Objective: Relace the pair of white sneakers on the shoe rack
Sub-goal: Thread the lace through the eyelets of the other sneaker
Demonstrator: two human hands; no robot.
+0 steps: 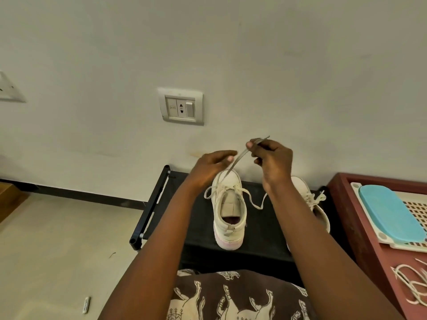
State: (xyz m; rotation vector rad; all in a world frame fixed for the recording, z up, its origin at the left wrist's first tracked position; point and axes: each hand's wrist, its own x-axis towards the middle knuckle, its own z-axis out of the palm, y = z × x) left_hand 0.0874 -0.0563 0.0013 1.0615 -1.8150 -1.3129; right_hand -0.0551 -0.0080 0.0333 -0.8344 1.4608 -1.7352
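Observation:
Two white sneakers stand on the black shoe rack, heels toward me. The left sneaker is in the middle, its lace loose and looped out to both sides. My right hand pinches one lace end and holds it taut, up and away from the shoe's front eyelets. My left hand hovers over the toe of that sneaker with relaxed fingers close to the stretched lace, holding nothing that I can see. The right sneaker, laced and tied, is partly hidden behind my right forearm.
A dark red table at the right carries a white perforated tray with a blue lid and a loose bundle of white laces. A wall socket is above the rack. Beige floor lies to the left.

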